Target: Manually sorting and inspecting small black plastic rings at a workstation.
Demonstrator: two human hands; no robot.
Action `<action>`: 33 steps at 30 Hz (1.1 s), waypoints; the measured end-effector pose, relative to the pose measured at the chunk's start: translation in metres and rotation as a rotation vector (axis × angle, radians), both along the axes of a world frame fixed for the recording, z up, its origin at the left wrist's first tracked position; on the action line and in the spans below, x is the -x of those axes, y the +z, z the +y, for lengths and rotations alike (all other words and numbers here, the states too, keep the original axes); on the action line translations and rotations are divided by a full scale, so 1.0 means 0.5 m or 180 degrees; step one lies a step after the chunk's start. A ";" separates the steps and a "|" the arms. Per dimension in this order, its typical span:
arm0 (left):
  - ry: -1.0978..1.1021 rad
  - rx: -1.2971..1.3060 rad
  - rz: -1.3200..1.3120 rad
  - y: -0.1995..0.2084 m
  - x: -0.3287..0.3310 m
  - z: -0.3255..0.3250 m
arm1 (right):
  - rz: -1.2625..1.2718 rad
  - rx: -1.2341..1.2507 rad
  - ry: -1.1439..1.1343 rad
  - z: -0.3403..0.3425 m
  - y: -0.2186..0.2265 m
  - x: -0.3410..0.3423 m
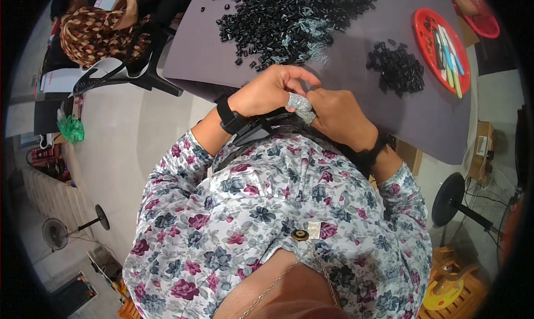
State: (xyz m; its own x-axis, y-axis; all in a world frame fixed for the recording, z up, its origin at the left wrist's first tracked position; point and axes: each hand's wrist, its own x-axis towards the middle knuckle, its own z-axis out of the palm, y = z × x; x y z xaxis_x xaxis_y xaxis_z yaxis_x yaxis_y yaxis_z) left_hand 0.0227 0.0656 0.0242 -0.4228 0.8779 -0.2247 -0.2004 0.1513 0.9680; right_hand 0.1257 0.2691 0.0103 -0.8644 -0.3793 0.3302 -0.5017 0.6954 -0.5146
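Observation:
My left hand (267,91) and my right hand (339,116) meet fingertip to fingertip over the near edge of a dark grey table (211,57). Both wrists wear black bands. Silver glittery wraps (299,102) cover a finger on each hand where they touch. Whatever sits between the pinched fingers is hidden. A large heap of small black parts (278,13) lies on the table beyond my hands, with pale thin strands (314,38) mixed in. A smaller heap of black parts (397,68) lies to the right.
A red round tray (425,18) with pen-like tools sits at the table's right side, a red basin (484,21) beyond it. Another person in a patterned garment (94,32) sits at upper left by a chair (119,74). Floor fans (456,199) (58,232) stand on both sides.

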 end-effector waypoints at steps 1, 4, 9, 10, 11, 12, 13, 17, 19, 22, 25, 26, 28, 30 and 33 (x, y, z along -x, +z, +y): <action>0.0137 -0.0008 0.0008 0.006 -0.003 0.001 | -0.0074 0.0016 -0.0038 0.002 0.001 -0.001; 0.0709 0.0042 0.0379 0.047 0.002 -0.004 | -0.0128 -0.0006 -0.0486 0.033 0.034 0.007; 0.1838 0.0335 0.1543 0.033 0.075 -0.095 | -0.0085 -0.0241 -0.1402 0.154 0.038 0.023; 0.1874 0.0387 0.1500 0.021 0.073 -0.105 | -0.0043 -0.0229 -0.1438 0.167 0.040 0.021; 0.1915 0.0440 0.1456 0.012 0.067 -0.114 | -0.0002 -0.0216 -0.1470 0.172 0.044 0.021; 0.1960 0.0494 0.1412 0.002 0.061 -0.119 | -0.0145 -0.0109 -0.1503 0.166 0.050 0.021; 0.1936 0.0534 0.1482 -0.007 0.059 -0.119 | -0.0083 -0.0132 -0.1381 0.154 0.050 0.027; 0.1892 0.0651 0.1771 -0.018 0.045 -0.109 | -0.0057 -0.0023 -0.0783 0.072 0.040 0.065; 0.1788 0.0715 0.1978 -0.014 0.037 -0.097 | -0.0085 0.0020 -0.0547 0.028 0.033 0.087; 0.1488 0.0821 0.2533 0.005 0.026 -0.074 | -0.0018 -0.0103 -0.0371 0.000 0.013 0.114; 0.1171 0.0765 0.3131 0.008 0.025 -0.053 | -0.0057 -0.0122 -0.0336 -0.001 0.004 0.118; 0.1107 0.0820 0.3300 0.015 0.023 -0.046 | -0.0148 -0.0031 -0.0347 -0.001 0.011 0.113; 0.1075 0.1001 0.3381 0.014 0.027 -0.035 | -0.0312 0.0155 -0.0363 0.000 0.012 0.113; 0.1025 0.1143 0.3466 0.012 0.030 -0.029 | -0.0455 0.0348 -0.0372 0.001 0.004 0.122; 0.0973 0.1244 0.3582 0.014 0.036 -0.029 | -0.0485 0.0123 -0.0276 0.001 0.001 0.129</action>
